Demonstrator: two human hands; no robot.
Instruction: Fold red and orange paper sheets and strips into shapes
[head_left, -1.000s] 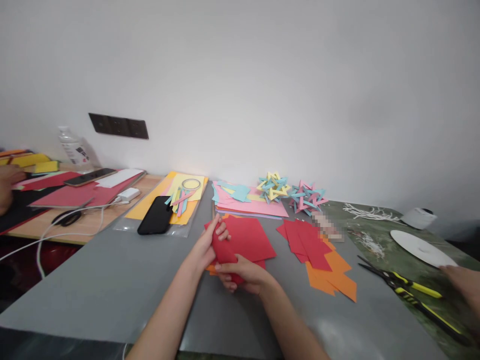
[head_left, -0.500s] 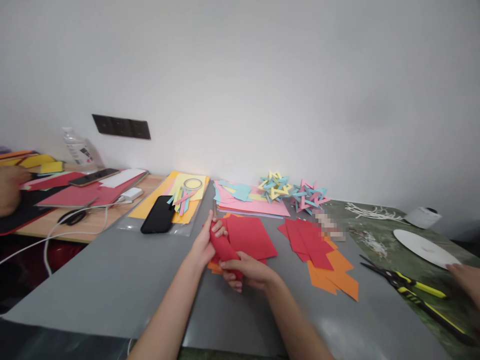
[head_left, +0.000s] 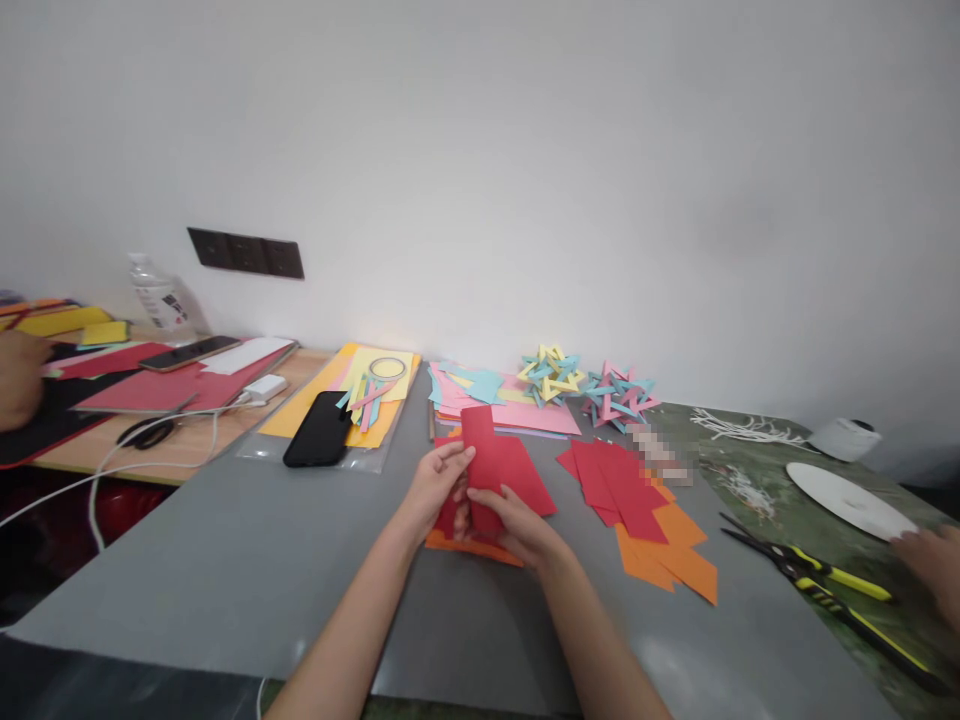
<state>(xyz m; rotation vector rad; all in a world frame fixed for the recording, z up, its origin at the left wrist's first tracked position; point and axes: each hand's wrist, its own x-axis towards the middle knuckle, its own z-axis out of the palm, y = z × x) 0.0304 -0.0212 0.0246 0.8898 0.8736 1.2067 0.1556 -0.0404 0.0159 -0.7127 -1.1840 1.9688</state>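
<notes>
Both hands, left (head_left: pixel 439 482) and right (head_left: pixel 516 520), pinch a red strip (head_left: pixel 480 455) upright just above the red sheet (head_left: pixel 517 472); looks early, strip flat and unshaped, cut red and orange pieces (head_left: pixel 645 515) untouched to the right. Grey bench (head_left: pixel 225 560), white wall behind, phone (head_left: pixel 319 442) left, two paper stars (head_left: pixel 585 385) at back.

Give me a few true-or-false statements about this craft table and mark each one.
1. Both hands, left hand and right hand, hold a red paper piece. True.
2. The black phone lies on the bare wooden table. False: it lies on a clear sleeve of yellow and orange paper.
3. The yellow-handled scissors lie right of the orange paper pieces. True.
4. The woven paper stars are green. False: yellow and blue, and pink and blue.
5. A white round plate sits at far right. True.
</notes>
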